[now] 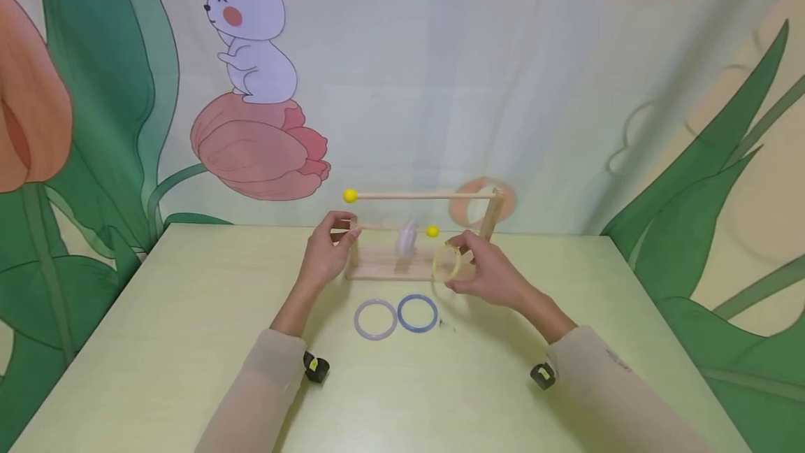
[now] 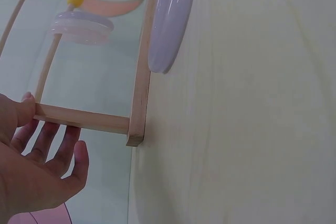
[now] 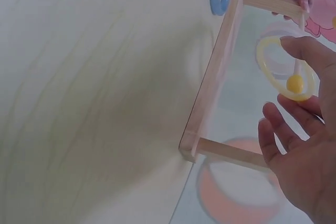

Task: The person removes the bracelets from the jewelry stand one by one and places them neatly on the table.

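Observation:
My left hand (image 1: 327,250) grips the top of the short post (image 2: 84,118) of a wooden ring stand (image 1: 393,272), its thumb by the root of the lower rod. Pale lilac and pinkish rings (image 2: 81,27) hang on that rod, which ends in a yellow ball (image 1: 432,231). My right hand (image 1: 487,271) pinches a translucent yellow ring (image 3: 264,71) between thumb and fingers. The ring is held upright close to the ball; in the right wrist view the ball shows through it. Whether the rod's tip is inside the ring I cannot tell.
A lilac ring (image 1: 376,336) and a blue ring (image 1: 418,330) lie flat on the table in front of the stand. Above the lower rod runs an upper rod (image 1: 421,196) from the tall right post (image 1: 492,215). A printed curtain (image 1: 402,89) hangs behind the table.

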Demonstrator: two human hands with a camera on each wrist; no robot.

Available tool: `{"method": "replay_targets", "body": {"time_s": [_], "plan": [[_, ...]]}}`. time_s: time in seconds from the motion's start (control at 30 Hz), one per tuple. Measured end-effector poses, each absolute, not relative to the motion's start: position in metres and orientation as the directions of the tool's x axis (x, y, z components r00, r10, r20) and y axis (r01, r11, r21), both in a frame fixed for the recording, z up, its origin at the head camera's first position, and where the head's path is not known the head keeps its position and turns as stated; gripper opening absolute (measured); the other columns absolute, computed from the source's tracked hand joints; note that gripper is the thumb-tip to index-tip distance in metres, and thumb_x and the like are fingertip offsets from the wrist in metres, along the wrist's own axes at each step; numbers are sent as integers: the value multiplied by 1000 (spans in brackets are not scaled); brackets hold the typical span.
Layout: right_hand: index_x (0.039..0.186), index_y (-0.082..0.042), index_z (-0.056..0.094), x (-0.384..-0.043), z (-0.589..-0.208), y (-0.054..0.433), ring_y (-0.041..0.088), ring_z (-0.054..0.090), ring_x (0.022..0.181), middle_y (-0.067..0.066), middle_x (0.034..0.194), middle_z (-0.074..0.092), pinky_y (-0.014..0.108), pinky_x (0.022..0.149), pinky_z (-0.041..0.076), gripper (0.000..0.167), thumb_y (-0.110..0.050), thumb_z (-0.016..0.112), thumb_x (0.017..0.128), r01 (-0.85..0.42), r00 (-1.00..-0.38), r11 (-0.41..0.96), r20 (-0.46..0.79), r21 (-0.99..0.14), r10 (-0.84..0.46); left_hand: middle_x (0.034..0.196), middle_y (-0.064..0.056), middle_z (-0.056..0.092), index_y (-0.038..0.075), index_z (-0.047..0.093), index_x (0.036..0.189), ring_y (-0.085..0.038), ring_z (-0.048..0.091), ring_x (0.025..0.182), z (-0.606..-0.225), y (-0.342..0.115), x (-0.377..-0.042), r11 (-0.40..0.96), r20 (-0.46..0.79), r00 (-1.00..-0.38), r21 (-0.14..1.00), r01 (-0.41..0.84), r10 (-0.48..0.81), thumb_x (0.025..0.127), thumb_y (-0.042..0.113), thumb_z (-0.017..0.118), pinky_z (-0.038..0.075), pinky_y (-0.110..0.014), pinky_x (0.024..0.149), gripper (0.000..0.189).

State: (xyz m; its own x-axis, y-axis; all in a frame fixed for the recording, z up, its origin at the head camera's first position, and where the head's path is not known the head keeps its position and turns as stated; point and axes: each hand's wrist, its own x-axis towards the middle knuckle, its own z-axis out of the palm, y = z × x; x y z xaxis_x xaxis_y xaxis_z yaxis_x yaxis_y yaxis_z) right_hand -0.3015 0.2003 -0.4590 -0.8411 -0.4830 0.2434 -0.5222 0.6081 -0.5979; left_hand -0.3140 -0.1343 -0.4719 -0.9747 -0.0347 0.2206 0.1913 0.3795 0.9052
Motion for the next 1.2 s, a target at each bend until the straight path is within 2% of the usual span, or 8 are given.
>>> {"method": "replay_targets", "body": {"time_s": [0.17,0.3,0.53,0.7,1.03,1.2], "plan": [[131,-4,61,-299,-465,208,27,61,115,12,135,67,55,94,55,64,-20,95,79,-499,-846,606,196,-620,-496,137,-16,64,12,60,139,-40,64,124,-470,-135,-313,381,229,-973,903,199,-34,108,24,64,54,-53,104,33],[131,-7,62,-294,-472,215,27,62,114,10,134,67,53,94,55,63,-22,95,79,-486,-851,609,179,-627,-494,137,-15,63,12,60,139,-40,64,124,-471,-133,-312,379,223,-974,905,193,-36,108,25,65,53,-53,104,33],[130,-5,63,-285,-482,223,33,62,115,14,132,67,61,97,53,63,-19,96,79,-490,-841,587,172,-644,-514,133,-15,64,14,61,138,-40,64,122,-471,-133,-315,380,220,-975,905,190,-38,108,26,65,54,-52,104,32],[131,-6,64,-282,-484,222,35,62,115,13,129,68,60,97,52,63,-19,96,78,-483,-843,585,164,-651,-513,133,-16,65,14,61,138,-40,65,121,-470,-135,-315,391,227,-973,900,191,-46,108,25,65,54,-52,104,33],[130,-9,64,-282,-490,222,27,62,113,8,125,69,55,95,54,63,-16,97,77,-448,-855,585,132,-676,-501,135,-17,64,14,60,140,-40,64,122,-469,-136,-316,392,219,-974,901,183,-49,108,25,65,53,-53,104,34],[128,-7,64,-282,-494,223,27,60,110,8,120,70,54,92,53,61,-15,96,77,-429,-860,583,113,-690,-498,135,-16,64,14,60,140,-40,64,123,-471,-136,-317,383,202,-978,908,171,-44,108,26,65,53,-52,104,34]]}}
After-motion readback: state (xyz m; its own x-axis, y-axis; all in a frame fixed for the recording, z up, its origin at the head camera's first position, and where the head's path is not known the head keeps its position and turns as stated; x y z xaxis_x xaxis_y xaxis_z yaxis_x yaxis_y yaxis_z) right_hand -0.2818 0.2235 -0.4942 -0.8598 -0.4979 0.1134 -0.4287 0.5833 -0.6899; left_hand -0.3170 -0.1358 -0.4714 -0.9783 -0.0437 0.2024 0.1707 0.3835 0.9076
